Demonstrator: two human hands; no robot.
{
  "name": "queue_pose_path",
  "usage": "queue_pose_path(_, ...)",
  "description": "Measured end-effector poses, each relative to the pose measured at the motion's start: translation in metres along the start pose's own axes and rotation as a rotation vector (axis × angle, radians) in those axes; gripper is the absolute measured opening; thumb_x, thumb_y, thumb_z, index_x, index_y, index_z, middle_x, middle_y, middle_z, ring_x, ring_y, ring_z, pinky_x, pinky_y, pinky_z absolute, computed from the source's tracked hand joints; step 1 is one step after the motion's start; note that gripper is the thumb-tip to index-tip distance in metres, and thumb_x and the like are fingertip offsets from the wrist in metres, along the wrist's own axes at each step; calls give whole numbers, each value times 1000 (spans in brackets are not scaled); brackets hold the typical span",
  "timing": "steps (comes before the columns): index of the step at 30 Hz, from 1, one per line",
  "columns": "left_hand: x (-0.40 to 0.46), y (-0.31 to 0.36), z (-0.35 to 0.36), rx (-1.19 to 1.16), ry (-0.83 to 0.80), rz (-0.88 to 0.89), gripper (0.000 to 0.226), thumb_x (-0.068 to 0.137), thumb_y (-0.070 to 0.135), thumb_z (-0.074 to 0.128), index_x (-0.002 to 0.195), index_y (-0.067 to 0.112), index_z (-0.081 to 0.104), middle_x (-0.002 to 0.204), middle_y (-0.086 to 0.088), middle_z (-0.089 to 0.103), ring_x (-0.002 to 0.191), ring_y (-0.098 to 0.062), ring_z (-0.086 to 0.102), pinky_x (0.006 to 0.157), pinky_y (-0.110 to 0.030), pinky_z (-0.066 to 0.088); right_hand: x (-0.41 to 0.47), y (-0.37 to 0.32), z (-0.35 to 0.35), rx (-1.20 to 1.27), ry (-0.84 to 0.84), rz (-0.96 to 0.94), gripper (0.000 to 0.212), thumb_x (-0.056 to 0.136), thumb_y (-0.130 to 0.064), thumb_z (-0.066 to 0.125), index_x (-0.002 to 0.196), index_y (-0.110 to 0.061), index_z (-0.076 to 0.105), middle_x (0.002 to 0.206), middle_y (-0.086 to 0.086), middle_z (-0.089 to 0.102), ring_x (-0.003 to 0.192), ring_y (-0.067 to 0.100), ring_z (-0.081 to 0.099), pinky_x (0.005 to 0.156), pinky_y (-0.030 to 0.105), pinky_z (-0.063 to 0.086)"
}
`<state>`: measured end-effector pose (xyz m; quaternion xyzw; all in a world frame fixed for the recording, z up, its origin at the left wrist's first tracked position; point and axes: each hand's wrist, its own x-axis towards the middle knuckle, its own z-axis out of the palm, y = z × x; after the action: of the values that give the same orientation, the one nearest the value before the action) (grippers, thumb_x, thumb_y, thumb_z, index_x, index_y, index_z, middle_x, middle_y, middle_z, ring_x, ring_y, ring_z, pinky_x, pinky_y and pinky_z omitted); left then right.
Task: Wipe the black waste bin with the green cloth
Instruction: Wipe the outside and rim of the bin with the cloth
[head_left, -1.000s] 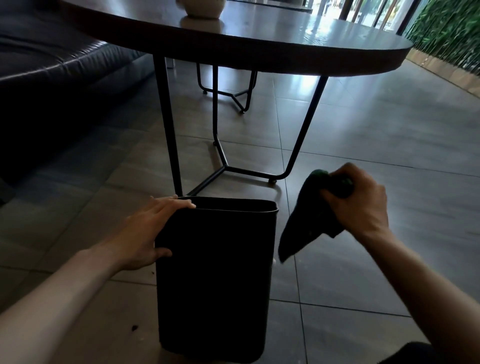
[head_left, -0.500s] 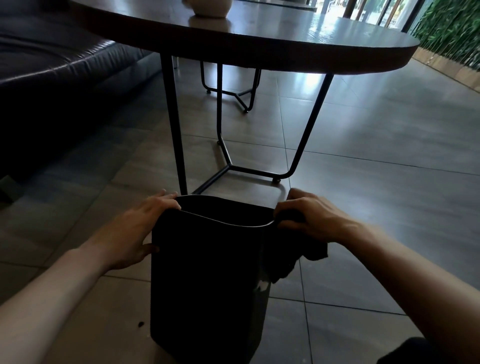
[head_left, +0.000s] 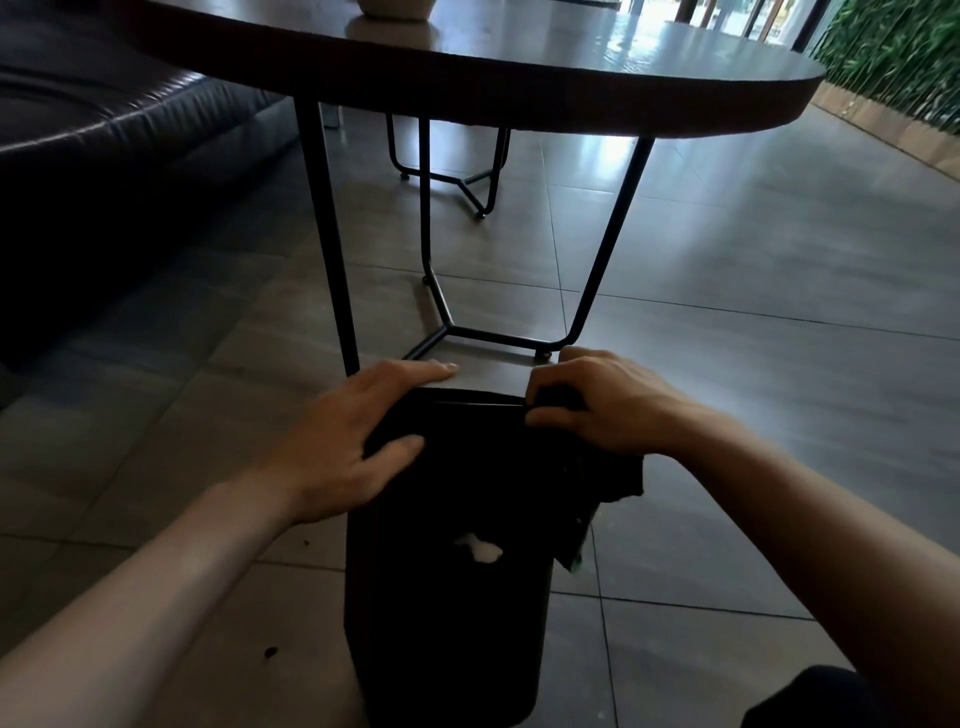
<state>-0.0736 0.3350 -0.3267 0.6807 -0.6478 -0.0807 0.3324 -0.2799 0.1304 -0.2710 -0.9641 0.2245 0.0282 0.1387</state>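
Observation:
The black waste bin (head_left: 447, 613) stands on the tiled floor right in front of me, tipped toward me, with a pale smudge on its near face. My left hand (head_left: 358, 431) grips the bin's left upper corner, fingers over the rim and thumb on the near face. My right hand (head_left: 597, 405) holds the green cloth (head_left: 613, 483) bunched against the rim's right corner. The cloth looks almost black in this light and hangs down the bin's right side.
A dark oval table (head_left: 519, 67) on thin black metal legs (head_left: 332, 244) stands just beyond the bin, with a pale pot (head_left: 397, 8) on it. A dark leather sofa (head_left: 104, 135) fills the left. Small crumbs (head_left: 270, 652) lie on the floor by the bin.
My right hand brought the cloth from the air on the right onto the bin's right rim. The left hand slid further over the left corner, and the bin tipped toward me.

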Motion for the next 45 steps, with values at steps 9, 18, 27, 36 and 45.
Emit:
queue_pose_path(9, 5, -11, 2, 24, -23, -10, 60, 92, 35, 67, 145, 43, 41, 149, 16, 43, 140, -6, 40, 115, -43, 38, -11, -20, 21, 410, 511, -32, 27, 96, -32, 68, 123, -31, 63, 112, -5, 61, 102, 18, 62, 92, 43, 55)
queue_pose_path(18, 7, -25, -6, -31, 17, -25, 54, 91, 19, 70, 141, 27, 52, 141, 8, 53, 133, -4, 48, 113, -23, 37, -16, -85, 131, 56, 461, -308, 54, 96, -55, 54, 143, -28, 49, 158, -1, 39, 154, 27, 23, 121, 62, 24)
queue_pose_path(27, -1, -33, -10, -80, 1, -75, 54, 89, 29, 69, 139, 36, 49, 143, 9, 51, 135, -2, 45, 109, -10, 31, -63, -44, 192, -406, 461, -700, 51, 106, -37, 51, 155, -40, 37, 160, 9, 38, 144, 38, 42, 111, 61, 41)
queue_pose_path(36, -3, -28, -15, -135, 11, -50, 52, 88, 26, 70, 138, 22, 54, 141, 1, 55, 136, 0, 43, 114, -14, 29, 11, -78, 132, -120, 755, -227, 53, 97, -35, 55, 147, -36, 41, 154, 12, 28, 140, 43, 34, 105, 58, 42)
queue_pose_path(45, -11, -37, -22, -155, -7, -114, 55, 89, 15, 73, 136, 36, 51, 144, 16, 48, 142, 9, 31, 115, -12, 22, -54, -58, 196, -423, 522, -776, 41, 105, -32, 52, 145, -38, 47, 154, 4, 43, 140, 37, 41, 102, 52, 49)
